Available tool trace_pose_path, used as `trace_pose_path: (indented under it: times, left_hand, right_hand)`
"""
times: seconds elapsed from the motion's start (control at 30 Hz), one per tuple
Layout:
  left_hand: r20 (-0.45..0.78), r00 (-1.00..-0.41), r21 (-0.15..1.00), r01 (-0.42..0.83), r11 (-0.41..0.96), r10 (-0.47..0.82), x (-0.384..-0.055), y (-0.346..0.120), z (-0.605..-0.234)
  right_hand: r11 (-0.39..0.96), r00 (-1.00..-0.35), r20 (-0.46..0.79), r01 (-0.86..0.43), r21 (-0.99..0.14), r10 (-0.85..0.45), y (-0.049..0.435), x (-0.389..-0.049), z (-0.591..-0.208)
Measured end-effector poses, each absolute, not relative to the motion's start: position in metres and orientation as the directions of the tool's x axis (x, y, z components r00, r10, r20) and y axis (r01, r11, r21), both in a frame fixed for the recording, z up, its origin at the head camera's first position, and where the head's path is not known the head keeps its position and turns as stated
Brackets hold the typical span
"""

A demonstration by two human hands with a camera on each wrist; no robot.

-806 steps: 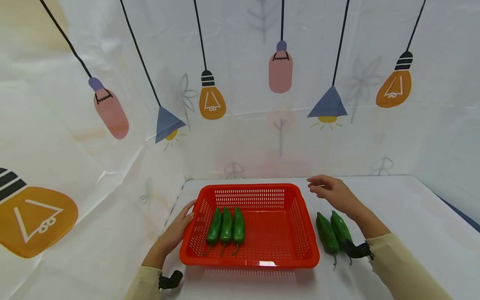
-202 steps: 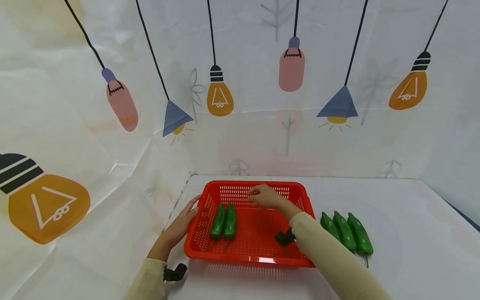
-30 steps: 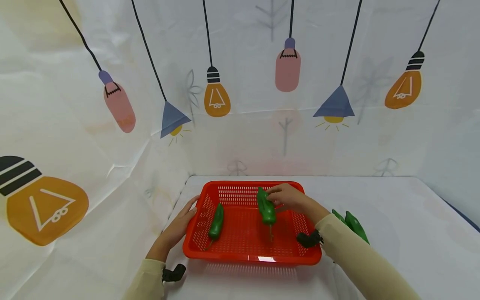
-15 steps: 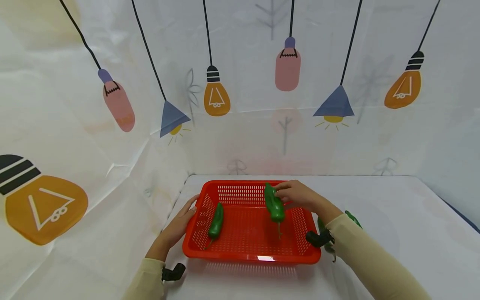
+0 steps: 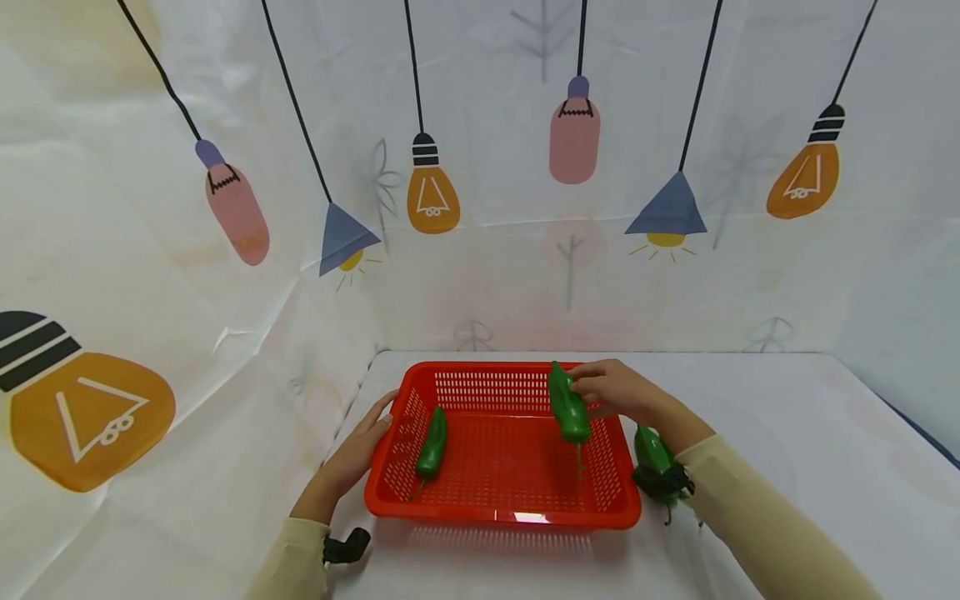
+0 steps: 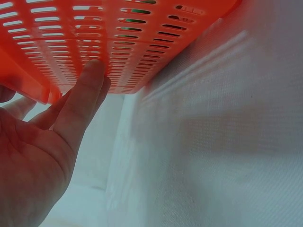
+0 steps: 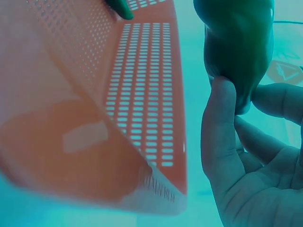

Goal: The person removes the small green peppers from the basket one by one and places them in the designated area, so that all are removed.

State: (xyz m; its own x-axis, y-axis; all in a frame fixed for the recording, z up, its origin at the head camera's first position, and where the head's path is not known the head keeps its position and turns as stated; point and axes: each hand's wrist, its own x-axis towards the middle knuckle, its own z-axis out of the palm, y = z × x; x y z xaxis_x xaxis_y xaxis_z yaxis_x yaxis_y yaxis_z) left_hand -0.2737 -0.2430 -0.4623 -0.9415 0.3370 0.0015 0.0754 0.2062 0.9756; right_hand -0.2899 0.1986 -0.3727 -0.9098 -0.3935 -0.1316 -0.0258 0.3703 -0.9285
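A green chili pepper (image 5: 568, 408), stem hanging down, is pinched between thumb and fingers of my right hand (image 5: 618, 392). It is held up over the right end of the red plastic basket (image 5: 495, 516). The right wrist view shows the fingers around the pepper's lower end (image 7: 239, 52), with the basket wall (image 7: 142, 90) to the left. My left hand (image 5: 356, 458) holds the basket's left rim; in the left wrist view, fingers of this hand (image 6: 42, 161) lie against the slotted side wall (image 6: 128, 42). Another green chili pepper (image 5: 432, 443) lies inside, at the basket's left.
On the white table (image 5: 780, 433), right of the basket, lie more green chili peppers (image 5: 654, 450), partly hidden by the right wrist's black band (image 5: 663, 481) and sleeve. A white sheet printed with lamps (image 5: 480, 283) hangs behind the table and along its left.
Over the last second my right hand carries its pepper rightward across the basket. Earlier, three peppers lay in the basket, then two; one lies there now. The left hand keeps its place.
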Motion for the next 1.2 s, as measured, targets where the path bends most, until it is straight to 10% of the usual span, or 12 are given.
trace_pose_path:
  times: [1.2]
  left_hand:
    - [0.003,-0.938,0.973,0.082,0.214,0.347,-0.275,-0.245,-0.464]
  right_hand:
    - [0.42,-0.938,-0.151,0.007,-0.908,-0.311,0.281,-0.257,-0.38]
